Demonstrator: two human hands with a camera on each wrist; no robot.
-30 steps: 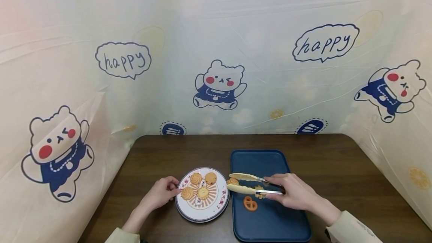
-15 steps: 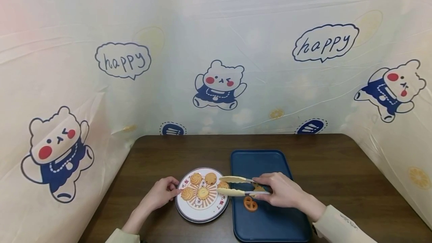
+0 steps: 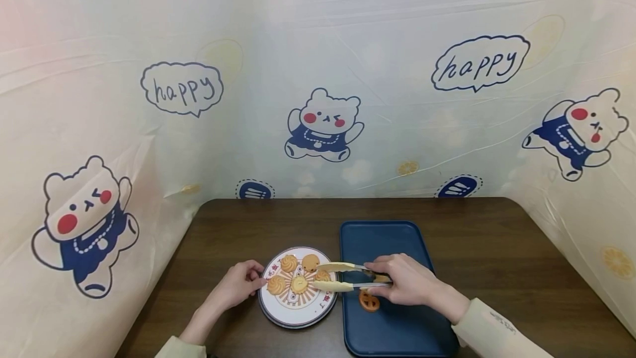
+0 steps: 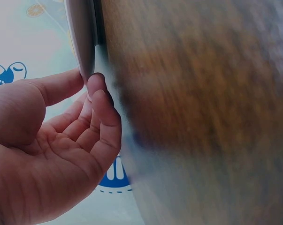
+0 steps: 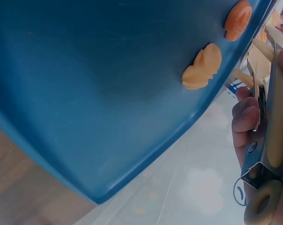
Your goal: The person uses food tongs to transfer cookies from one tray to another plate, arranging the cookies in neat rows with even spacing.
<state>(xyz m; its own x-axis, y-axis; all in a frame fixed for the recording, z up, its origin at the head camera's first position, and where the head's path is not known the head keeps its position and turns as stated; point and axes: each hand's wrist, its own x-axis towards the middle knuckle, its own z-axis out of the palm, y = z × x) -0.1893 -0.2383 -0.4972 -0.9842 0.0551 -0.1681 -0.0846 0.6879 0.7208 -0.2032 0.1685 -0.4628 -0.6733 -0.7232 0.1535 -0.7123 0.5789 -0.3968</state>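
Note:
My left hand [image 3: 240, 280] pinches the left rim of a round white plate [image 3: 298, 315] with red lettering; the left wrist view shows thumb and fingers on its edge. Several cookies lie on it, including a swirl cookie [image 3: 275, 285], a small round cookie [image 3: 299, 284] and a smooth brown one [image 3: 310, 262]. My right hand [image 3: 409, 280] grips metal tongs [image 3: 338, 287] with cream-coloured tips. The tips reach over the plate's right side, on either side of another swirl cookie [image 3: 323, 275]. Whether that cookie touches the plate, I cannot tell.
A dark blue tray [image 3: 397, 330] stands right of the plate. On it lie a pretzel [image 3: 369, 301] and a yellowish cookie [image 5: 203, 67], the latter mostly hidden by my right hand in the head view. Brown wooden table [image 3: 477, 236] surrounds both; a printed curtain [image 3: 323, 43] hangs behind.
My right hand has moved left with the tongs, carrying the swirl cookie from the tray's left edge to over the plate. My left hand has stayed at the plate's rim.

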